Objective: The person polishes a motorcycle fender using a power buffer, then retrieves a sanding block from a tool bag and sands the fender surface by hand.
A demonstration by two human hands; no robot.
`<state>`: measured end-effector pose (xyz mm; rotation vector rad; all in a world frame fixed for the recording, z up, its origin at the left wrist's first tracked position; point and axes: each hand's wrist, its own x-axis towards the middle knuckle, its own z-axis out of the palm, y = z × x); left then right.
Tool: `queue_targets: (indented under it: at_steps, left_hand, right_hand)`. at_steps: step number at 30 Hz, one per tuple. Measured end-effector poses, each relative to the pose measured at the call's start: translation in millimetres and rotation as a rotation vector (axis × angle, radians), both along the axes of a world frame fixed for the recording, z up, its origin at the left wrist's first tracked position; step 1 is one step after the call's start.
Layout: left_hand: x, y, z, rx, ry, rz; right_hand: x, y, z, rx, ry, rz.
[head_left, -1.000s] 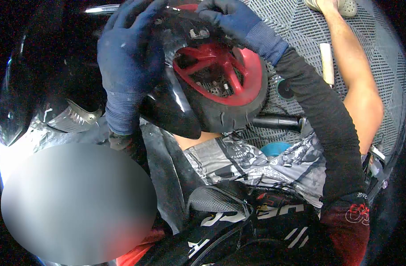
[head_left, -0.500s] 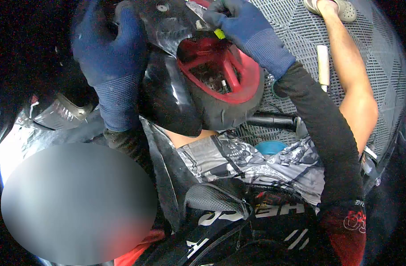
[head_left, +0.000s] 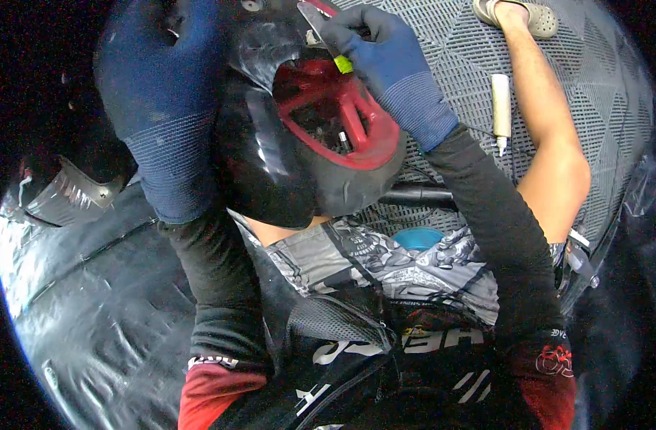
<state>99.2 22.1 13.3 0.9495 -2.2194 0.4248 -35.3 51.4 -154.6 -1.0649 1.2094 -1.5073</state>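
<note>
Pinching what looks like a thin strip point(head_left: 343, 64) with a yellow-green end, the tightly curled fingers of our right hand point(head_left: 394, 57) are holding it at the upper edge of the red wheel rim point(head_left: 378, 132); we cannot tell whether the two are touching. We are judging a slip to be the main danger: only the fingertips seem to be gripping, so the strip could be dropping between the spokes point(head_left: 353, 122). A sideways twist could be scratching the glossy black fender point(head_left: 249, 122) too. Our right wrist is lying nearly straight, its sleeved forearm point(head_left: 493, 208) slanting in from the lower right. Our left hand point(head_left: 159, 82) is hanging beside the fender, thumb and fingers bending around a small gap; its fingertips are hiding, so we cannot tell what, if anything, it is holding
</note>
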Motion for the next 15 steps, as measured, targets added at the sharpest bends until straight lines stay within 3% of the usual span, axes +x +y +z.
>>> queue_targets:
  at_steps: [10, 13, 15]
  left_hand:
    - [7.8, -1.3, 0.3, 0.223, 0.104, 0.117]
    - [7.9, -2.7, 0.8, 0.289, 0.142, 0.158]
    - [8.3, -3.0, 1.3, 0.288, 0.129, 0.169]
  right_hand:
    - [2.9, 1.5, -11.2, -0.194, -0.006, -0.059]
    - [-2.2, 5.1, -9.9, -0.179, 0.029, -0.016]
    - [-5.8, 4.9, -10.9, -0.099, -0.019, 0.152]
